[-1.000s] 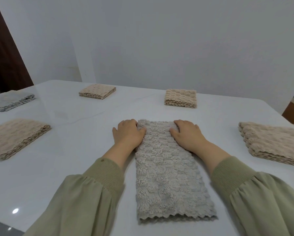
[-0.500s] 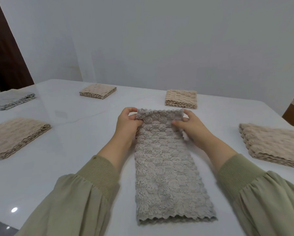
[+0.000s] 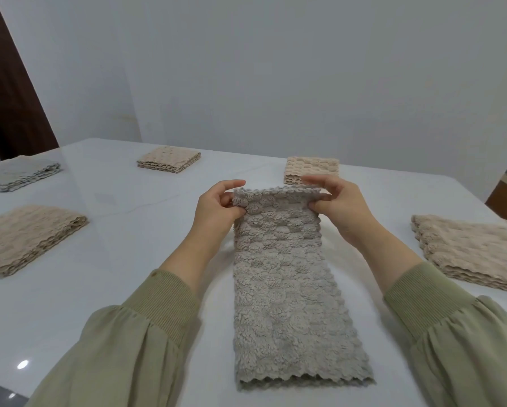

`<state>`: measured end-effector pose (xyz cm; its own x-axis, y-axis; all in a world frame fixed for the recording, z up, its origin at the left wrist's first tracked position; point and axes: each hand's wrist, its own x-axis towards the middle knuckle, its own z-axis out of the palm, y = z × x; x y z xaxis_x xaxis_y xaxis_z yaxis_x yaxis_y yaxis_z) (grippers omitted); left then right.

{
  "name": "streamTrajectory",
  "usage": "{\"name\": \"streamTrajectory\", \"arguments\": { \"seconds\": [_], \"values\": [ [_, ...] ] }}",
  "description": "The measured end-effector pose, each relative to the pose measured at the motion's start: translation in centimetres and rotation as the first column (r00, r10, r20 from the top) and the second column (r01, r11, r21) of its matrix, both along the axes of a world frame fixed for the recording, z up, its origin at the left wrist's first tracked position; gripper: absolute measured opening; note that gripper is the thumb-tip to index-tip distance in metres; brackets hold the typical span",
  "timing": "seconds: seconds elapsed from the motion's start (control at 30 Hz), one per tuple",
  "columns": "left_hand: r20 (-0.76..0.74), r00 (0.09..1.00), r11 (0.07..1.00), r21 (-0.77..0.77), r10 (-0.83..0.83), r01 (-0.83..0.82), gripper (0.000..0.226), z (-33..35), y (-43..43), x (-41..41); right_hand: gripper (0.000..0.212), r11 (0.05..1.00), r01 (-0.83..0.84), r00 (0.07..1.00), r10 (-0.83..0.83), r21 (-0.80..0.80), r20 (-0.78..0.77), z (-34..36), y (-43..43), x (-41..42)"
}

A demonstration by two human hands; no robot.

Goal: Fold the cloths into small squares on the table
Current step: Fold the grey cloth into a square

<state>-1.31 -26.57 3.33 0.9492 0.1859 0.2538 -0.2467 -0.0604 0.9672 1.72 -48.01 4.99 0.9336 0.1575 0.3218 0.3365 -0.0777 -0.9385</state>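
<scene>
A grey textured cloth (image 3: 287,304) lies folded into a long strip on the white table (image 3: 105,283), running away from me. Its near end is flat on the table. My left hand (image 3: 217,210) pinches the far left corner and my right hand (image 3: 337,201) pinches the far right corner. Both hold the far edge raised off the table.
Folded beige cloth stacks sit at the left (image 3: 26,236), far left-centre (image 3: 168,159), far centre (image 3: 311,168) and right (image 3: 469,254). A grey folded stack (image 3: 17,174) lies at the far left. A wall stands behind the table; a dark door is at the left.
A second ago both hands rested flat on the cloth's far end. They have since pinched its far corners and lifted that edge off the table.
</scene>
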Motion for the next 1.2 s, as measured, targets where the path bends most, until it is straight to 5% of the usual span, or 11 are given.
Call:
{"name": "streamTrajectory", "arguments": {
  "seconds": [0.13, 0.33, 0.63, 0.97, 1.2],
  "values": [
    [0.004, 1.000, 0.999, 0.027, 0.028, -0.028, 0.056, -0.2, 0.0, 0.1, 0.048, 0.999, 0.006, 1.000, -0.006, -0.049, 0.018, 0.0, 0.1, -0.1],
    [0.021, 0.999, 0.998, 0.037, 0.048, -0.049, 0.056, -0.3, -0.1, 0.2, 0.006, 0.997, -0.017, 0.989, 0.028, 0.073, -0.142, -0.3, 0.0, 0.2],
    [0.093, 0.991, 0.991, 0.074, 0.101, -0.108, 0.049, 0.0, -0.7, -0.3, 0.006, 0.986, 0.088, 0.963, -0.049, 0.139, -0.264, -0.3, 0.2, 0.1],
    [0.113, 0.989, 0.986, 0.127, 0.095, -0.109, 0.049, 0.3, -0.8, -0.6, 0.015, 0.975, 0.214, 0.970, -0.203, 0.068, -0.137, 0.4, 0.4, -0.1],
    [-0.010, 1.000, 1.000, 0.001, -0.022, 0.022, 0.012, 1.1, -1.1, -1.0, 0.019, 0.977, 0.211, 0.977, -0.210, 0.042, -0.019, 1.3, 0.1, -0.5]
  ]
}}
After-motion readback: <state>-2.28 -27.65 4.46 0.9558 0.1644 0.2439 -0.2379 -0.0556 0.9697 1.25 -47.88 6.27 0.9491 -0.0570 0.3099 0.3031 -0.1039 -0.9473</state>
